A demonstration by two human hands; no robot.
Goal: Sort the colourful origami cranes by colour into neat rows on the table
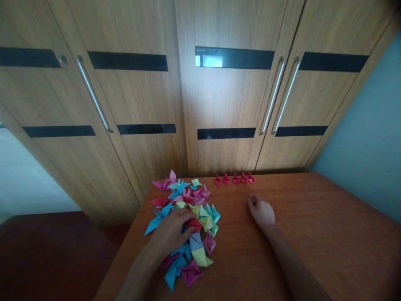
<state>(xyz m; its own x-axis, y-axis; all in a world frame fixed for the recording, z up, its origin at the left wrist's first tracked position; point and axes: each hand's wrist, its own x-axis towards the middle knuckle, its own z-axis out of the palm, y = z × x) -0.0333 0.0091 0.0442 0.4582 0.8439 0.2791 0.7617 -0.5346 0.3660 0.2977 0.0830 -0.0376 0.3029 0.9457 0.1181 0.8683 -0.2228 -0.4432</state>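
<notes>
Head view, one frame, I logged it fast. The left hand (171,232) lay palm-down on the pile of folded paper pieces (200,211), at its near-left part. Its fingers were draped over the pieces, and the fingertips (188,217) touched a red piece (194,225) near the middle of the pile. The thumb was hidden, so I could not tell whether the hand pinched that piece or just rested on it.

The pile sat on the left part of the wooden table (313,234) and held blue, pink, magenta, yellow and pale green pieces, loosely heaped and overlapping. Some blue and magenta ones stuck out below the wrist.

The right hand (262,213) rested on bare tabletop to the right of the pile, well apart from it. Its fingers were curled into a loose fist, and I saw nothing in it. The forearm ran back toward the lower right.

A row of five small red folded pieces (234,179) stood side by side at the far edge of the table, beyond the right hand and not touching it.

Behind the table were wooden wardrobe doors (219,104) with black strips and long metal handles (93,94). A blue wall (369,138) was on the right and dark floor (46,251) on the left.
</notes>
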